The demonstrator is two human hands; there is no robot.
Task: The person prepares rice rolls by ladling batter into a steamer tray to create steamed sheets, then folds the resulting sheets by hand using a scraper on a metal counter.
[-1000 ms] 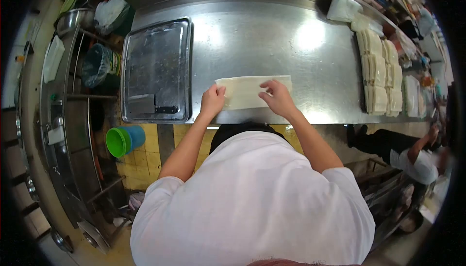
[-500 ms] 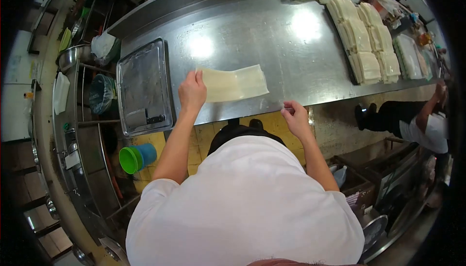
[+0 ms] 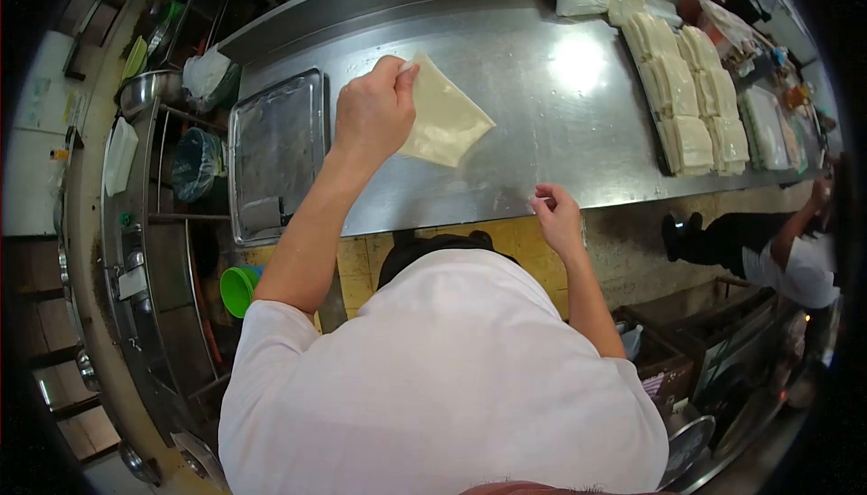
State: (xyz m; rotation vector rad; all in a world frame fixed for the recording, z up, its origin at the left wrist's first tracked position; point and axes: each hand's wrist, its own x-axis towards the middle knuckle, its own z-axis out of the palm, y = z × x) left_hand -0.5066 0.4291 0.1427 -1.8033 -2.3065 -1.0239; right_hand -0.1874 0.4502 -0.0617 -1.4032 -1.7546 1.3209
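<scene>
My left hand (image 3: 375, 108) is closed in a pinch on the upper left corner of a glossy, pale yellow sheet (image 3: 445, 118). The sheet hangs slanted from the fingers over the steel table (image 3: 506, 52), its lower corner pointing toward the table's front. Near the front edge, my right hand (image 3: 558, 215) has its fingers curled and thumb and fingertips drawn together; a small pale bit shows at the tips, too small to name.
On the left of the table lies a metal tray (image 3: 275, 138) with a broad-bladed knife (image 3: 263, 213) in it. Stacks of pale wrapped packs (image 3: 670, 84) stand at the right. A green bucket (image 3: 238, 292) is on the floor. Another person (image 3: 790, 247) stands to the right.
My left hand has lifted the sheet and moved up and right, so the sheet now hangs from one corner instead of lying stretched over the table. My right hand has shifted slightly.
</scene>
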